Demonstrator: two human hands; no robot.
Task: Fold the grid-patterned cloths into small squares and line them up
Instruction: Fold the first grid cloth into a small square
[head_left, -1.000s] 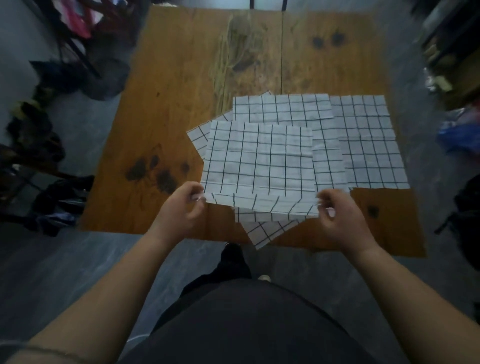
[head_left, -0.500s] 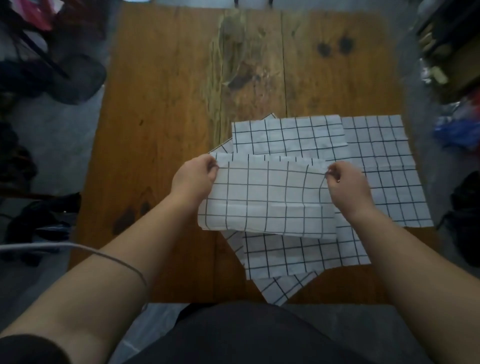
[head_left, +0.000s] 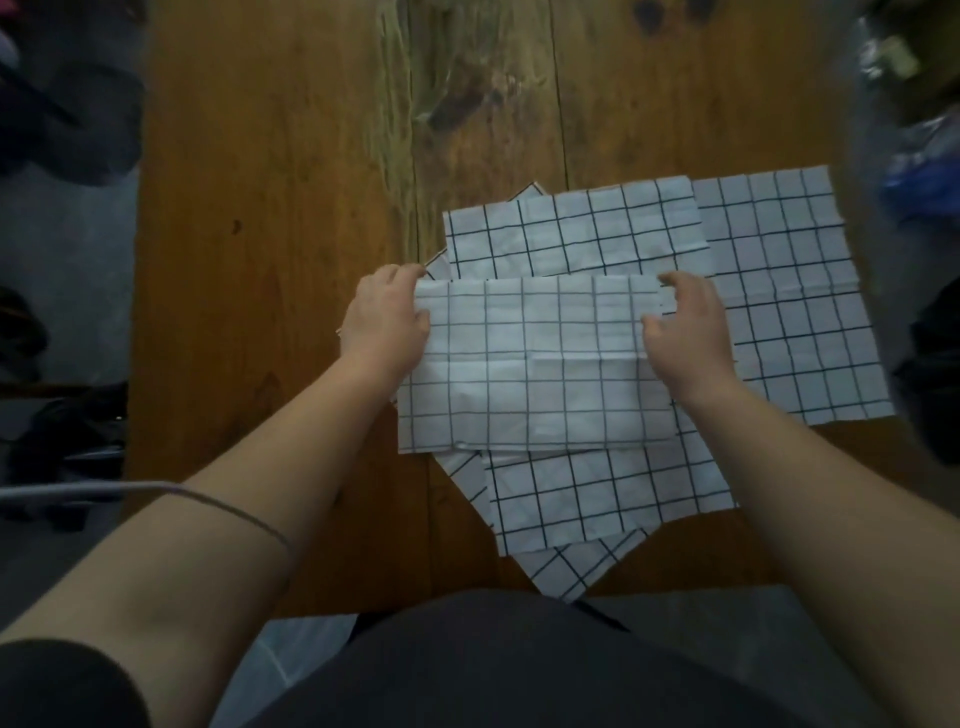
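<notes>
White folded cloth (head_left: 535, 364) with black grid lies on the other cloths (head_left: 779, 291) on the bench (head_left: 260, 208); left hand (head_left: 387, 325) and right hand (head_left: 685, 332) grip its far corners.

A white black-gridded folded cloth (head_left: 535, 364) lies doubled atop the overlapping, unfolded grid-patterned cloths (head_left: 789, 291).

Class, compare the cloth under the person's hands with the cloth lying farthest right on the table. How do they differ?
The held cloth is folded in half into a wide band; the right cloth lies opened flat. The left hand and right hand grip the held cloth's ends; nothing touches the right cloth. Both are white with a black grid.
</notes>
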